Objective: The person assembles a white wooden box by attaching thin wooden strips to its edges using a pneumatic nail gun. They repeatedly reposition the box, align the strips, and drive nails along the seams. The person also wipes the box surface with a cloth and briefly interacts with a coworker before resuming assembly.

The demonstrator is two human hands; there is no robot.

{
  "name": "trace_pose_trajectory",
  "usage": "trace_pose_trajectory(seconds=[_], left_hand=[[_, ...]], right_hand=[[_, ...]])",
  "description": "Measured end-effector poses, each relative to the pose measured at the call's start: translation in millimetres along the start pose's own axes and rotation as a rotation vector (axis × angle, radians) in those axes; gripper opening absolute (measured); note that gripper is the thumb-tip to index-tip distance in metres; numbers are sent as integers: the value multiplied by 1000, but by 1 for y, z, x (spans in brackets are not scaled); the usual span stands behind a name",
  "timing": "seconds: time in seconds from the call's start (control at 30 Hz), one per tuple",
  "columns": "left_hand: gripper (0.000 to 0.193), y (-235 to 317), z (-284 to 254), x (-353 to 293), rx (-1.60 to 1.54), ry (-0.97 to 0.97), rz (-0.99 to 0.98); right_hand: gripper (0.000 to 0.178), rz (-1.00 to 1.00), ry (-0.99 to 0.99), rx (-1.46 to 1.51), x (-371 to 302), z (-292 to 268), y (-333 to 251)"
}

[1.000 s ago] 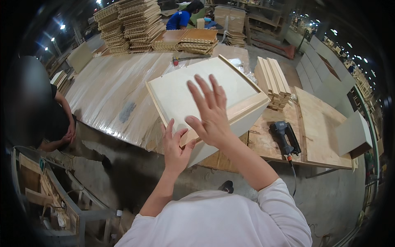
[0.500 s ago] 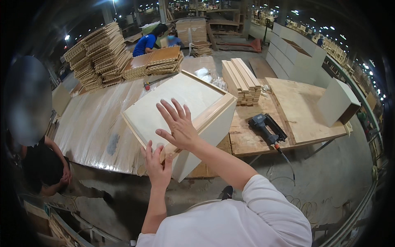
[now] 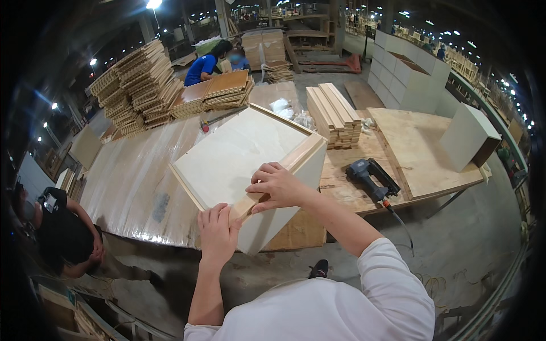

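A pale wooden box-shaped cabinet part (image 3: 239, 156) with a light wood frame rests tilted on the near edge of the long workbench (image 3: 131, 176). My right hand (image 3: 278, 184) curls its fingers over the box's near framed edge. At the box's near lower corner, my left hand (image 3: 218, 230) presses with its fingers together against the frame. Both forearms come up from the lower edge of the view.
A black nail gun (image 3: 372, 176) lies on the plywood bench to the right. Stacks of wood slats (image 3: 335, 113) and panels (image 3: 136, 94) stand behind. A person in dark clothes (image 3: 62, 233) crouches at lower left; a person in blue (image 3: 205, 65) works at the back. A white cabinet (image 3: 469, 136) sits at right.
My right hand has dropped from spread flat above the panel to gripping the box's near edge. The left hand has moved to the near corner. The view has shifted left.
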State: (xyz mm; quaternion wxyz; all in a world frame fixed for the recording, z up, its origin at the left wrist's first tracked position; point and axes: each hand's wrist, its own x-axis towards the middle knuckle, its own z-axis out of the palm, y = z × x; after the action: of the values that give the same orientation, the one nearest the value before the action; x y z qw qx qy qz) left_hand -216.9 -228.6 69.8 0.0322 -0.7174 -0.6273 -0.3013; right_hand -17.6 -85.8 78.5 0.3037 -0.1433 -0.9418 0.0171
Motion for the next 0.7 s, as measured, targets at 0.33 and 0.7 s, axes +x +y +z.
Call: trace_pose_trajectory(seconds=[0.33, 0.7], left_hand=[[39, 2, -7, 25, -155, -184, -71], [41, -6, -10, 40, -362, -275, -161]], right_hand=[[48, -17, -93, 47, 14, 2, 13], [51, 129, -380, 137, 30, -13, 16]])
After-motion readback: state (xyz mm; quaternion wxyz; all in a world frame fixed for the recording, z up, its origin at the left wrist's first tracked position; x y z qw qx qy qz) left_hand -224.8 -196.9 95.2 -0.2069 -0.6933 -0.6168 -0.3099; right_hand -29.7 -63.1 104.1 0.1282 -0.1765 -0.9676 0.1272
